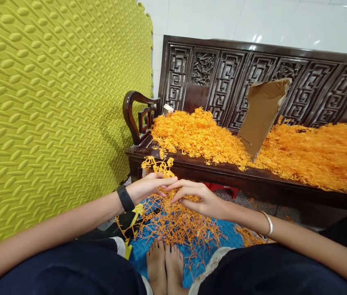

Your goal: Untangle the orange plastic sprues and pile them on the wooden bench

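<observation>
My left hand (150,184), with a black band on its wrist, is closed on a branching cluster of orange plastic flowers (158,164) that sticks out above its fingers. My right hand (198,198), a pale bangle on its forearm, meets it from the right, fingertips touching the left fingers. Its fingers are bent inward, and whatever lies between them is hidden. Below both hands, a tangle of thin orange plastic stems (179,225) spreads over a blue mat (138,256) around my bare feet.
A dark carved wooden bench (173,157) stands ahead. Heaps of small orange plastic flowers (198,135) cover its seat, with an upright cardboard piece (262,110) between them. A yellow foam mat (62,102) rises at left. Part of a red stool (225,190) shows under the bench.
</observation>
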Action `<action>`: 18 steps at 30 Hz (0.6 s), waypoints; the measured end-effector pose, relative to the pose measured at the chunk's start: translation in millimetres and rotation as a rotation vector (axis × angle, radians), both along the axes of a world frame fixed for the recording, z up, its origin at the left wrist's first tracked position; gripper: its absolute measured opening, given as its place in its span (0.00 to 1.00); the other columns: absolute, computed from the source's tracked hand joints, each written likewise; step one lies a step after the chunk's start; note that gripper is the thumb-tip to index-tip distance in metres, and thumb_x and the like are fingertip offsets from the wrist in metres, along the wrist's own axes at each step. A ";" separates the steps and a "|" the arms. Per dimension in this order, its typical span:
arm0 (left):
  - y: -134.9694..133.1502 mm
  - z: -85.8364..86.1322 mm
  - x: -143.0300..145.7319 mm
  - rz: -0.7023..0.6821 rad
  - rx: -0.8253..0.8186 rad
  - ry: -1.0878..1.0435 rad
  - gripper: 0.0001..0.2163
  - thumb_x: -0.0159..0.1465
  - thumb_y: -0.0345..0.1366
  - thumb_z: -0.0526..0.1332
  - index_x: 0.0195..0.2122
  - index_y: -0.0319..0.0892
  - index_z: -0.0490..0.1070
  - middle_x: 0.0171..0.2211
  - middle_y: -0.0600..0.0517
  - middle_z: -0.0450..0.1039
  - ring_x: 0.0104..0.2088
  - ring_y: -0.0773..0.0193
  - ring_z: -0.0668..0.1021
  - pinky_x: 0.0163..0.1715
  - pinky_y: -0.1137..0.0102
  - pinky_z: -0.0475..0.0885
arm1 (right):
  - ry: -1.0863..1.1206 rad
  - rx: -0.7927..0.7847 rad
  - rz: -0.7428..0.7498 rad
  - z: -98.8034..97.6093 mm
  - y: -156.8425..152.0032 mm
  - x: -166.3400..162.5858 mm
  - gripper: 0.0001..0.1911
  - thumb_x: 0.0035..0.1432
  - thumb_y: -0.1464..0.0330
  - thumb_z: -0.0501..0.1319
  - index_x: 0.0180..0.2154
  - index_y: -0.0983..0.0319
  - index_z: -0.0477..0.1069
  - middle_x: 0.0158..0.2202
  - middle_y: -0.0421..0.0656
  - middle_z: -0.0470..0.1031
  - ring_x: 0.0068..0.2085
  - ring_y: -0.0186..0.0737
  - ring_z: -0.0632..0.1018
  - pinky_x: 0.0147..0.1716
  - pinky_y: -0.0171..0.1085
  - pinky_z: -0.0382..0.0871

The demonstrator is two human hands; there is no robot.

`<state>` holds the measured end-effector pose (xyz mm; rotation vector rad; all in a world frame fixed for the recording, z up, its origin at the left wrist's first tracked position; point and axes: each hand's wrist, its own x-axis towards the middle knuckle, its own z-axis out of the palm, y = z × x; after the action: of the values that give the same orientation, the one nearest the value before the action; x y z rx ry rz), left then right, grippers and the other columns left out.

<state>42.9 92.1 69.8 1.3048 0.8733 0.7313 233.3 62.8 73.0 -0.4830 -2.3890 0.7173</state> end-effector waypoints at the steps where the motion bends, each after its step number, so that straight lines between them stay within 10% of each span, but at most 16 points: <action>1: 0.6 -1.6 -0.4 -0.035 -0.005 -0.013 0.14 0.52 0.43 0.65 0.33 0.37 0.72 0.32 0.50 0.72 0.35 0.63 0.73 0.34 0.69 0.65 | -0.022 -0.017 0.012 0.5 -0.4 -0.1 0.12 0.58 0.77 0.52 0.38 0.62 0.72 0.49 0.45 0.69 0.50 0.37 0.70 0.52 0.42 0.62; 11: -0.2 8.8 -5.9 -0.042 0.093 -0.396 0.12 0.49 0.25 0.59 0.36 0.39 0.69 0.25 0.55 0.69 0.28 0.66 0.74 0.34 0.69 0.67 | 0.284 -0.392 -0.172 3.1 6.5 5.9 0.07 0.56 0.72 0.57 0.32 0.64 0.73 0.39 0.46 0.75 0.41 0.38 0.75 0.42 0.41 0.69; 18: -2.9 5.1 -2.2 -0.137 0.212 -0.033 0.05 0.52 0.33 0.57 0.27 0.37 0.68 0.18 0.57 0.60 0.19 0.71 0.63 0.22 0.74 0.58 | 0.398 -0.362 -0.391 12.1 4.9 7.4 0.18 0.51 0.66 0.62 0.45 0.61 0.63 0.37 0.44 0.71 0.32 0.32 0.73 0.29 0.33 0.67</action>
<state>40.7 89.2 74.9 1.5209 0.6859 0.7493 240.7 67.7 85.1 -0.8411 -1.7328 0.9613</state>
